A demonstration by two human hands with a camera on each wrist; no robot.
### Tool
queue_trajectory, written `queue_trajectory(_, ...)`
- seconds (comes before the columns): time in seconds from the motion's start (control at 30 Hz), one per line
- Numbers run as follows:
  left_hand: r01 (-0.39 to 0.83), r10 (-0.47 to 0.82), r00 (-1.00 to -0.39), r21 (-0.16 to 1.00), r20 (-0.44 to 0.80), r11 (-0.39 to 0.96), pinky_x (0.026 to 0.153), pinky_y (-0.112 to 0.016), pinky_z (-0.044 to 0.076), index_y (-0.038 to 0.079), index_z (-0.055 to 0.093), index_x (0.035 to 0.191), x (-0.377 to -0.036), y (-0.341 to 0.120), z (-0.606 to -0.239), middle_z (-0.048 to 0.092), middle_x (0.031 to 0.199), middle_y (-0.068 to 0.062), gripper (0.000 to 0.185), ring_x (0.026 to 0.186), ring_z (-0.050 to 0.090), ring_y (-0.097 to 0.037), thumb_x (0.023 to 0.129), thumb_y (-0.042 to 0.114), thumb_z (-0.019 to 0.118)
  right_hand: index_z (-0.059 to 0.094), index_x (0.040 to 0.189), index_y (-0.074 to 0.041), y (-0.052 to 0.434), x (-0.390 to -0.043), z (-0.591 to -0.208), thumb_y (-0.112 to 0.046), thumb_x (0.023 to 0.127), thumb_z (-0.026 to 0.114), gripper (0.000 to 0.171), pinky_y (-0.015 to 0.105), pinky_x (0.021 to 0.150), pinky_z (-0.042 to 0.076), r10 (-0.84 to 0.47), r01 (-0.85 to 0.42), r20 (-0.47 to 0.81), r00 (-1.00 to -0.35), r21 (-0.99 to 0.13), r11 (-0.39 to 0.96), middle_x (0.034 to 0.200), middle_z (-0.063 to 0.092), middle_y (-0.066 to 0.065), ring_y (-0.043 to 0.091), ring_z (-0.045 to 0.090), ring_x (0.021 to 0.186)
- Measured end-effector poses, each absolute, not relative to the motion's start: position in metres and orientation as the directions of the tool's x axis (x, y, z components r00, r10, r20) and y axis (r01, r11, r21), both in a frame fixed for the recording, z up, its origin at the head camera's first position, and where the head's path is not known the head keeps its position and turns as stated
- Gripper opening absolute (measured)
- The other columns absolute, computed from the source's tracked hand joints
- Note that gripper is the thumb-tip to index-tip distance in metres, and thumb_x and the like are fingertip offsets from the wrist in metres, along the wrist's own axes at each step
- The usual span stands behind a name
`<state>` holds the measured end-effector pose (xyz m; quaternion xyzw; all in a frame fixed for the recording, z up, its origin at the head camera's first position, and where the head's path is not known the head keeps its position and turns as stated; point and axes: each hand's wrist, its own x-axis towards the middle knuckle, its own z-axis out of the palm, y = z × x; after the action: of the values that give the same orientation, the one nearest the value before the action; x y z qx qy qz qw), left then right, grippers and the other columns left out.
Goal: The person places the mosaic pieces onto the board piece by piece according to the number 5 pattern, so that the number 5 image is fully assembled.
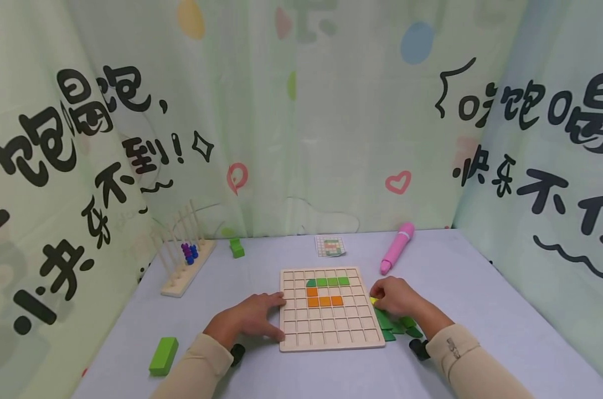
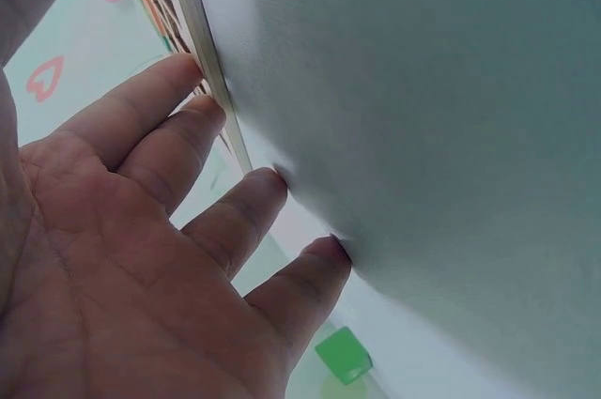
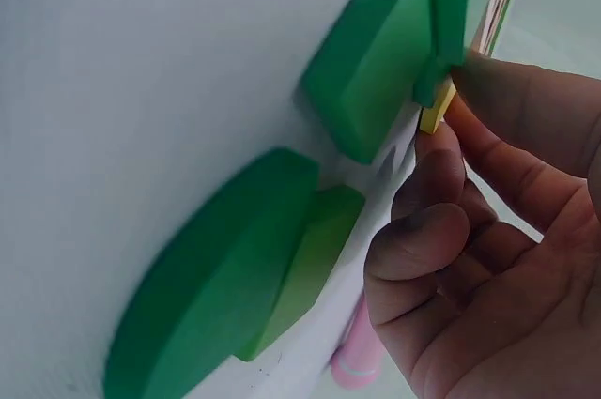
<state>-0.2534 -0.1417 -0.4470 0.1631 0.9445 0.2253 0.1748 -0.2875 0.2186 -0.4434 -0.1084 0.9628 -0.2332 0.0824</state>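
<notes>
1. Head view: the left hand [image 1: 248, 320] is laid flat with fingers spread and relaxed, its fingertips pressed against the left edge of the wooden grid board [image 1: 329, 309]; nothing is grasped.
2. Right hand [image 1: 397, 296] is held with fingers curled at the board's right edge, and a small yellow piece [image 3: 434, 114] is pinched between thumb and fingertips.
3. Green pieces [image 1: 395, 325] are heaped on the table [image 1: 480, 310] just beside that hand.
4. The board is set near the table's front edge, at its middle; a green row and orange tiles are seated in its upper cells.
</notes>
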Motion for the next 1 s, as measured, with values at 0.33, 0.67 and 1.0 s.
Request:
queue_trajectory(0.33,0.227,0.384,-0.886,0.478,-0.261,0.848,0.122,-0.057,0.034,0.018,0.056,0.150,-0.254,-0.141,-0.445,0.042,0.165,0.001,0.081,0.152,0.037,-0.037,0.079,0.037,0.090,0.071,0.101,-0.003,0.223,-0.289,-0.445,-0.008,0.089,0.076,0.014,0.031,0.069,0.047,-0.259,-0.188,-0.105,-0.960,-0.442,0.877,0.082,0.060,0.003,0.017,0.054,0.079)
queue_trajectory(0.67,0.214,0.374,-0.886,0.475,-0.274,0.853,0.122,-0.058,0.035,0.019,0.056,0.150,-0.254,-0.140,-0.447,0.042,0.165,0.002,0.082,0.152,0.037,-0.036,0.079,0.039,0.091,0.063,0.089,-0.008,0.231,-0.282,-0.439,-0.013,0.087,0.081,0.018,0.030,0.063,0.044,-0.212,-0.127,-0.125,-0.969,-0.486,0.865,0.080,0.058,0.003,0.019,0.053,0.076)
queue_trajectory(1.0,0.211,0.366,-0.891,0.468,-0.269,0.858,0.122,-0.057,0.035,0.018,0.056,0.150,-0.253,-0.139,-0.446,0.043,0.165,0.002,0.082,0.152,0.038,-0.035,0.078,0.037,0.092,0.065,0.089,-0.008,0.243,-0.273,-0.433,-0.013,0.089,0.079,0.014,0.031,0.065,0.044,-0.220,-0.099,-0.158,-0.963,-0.550,0.830,0.079,0.058,0.004,0.019,0.053,0.076)
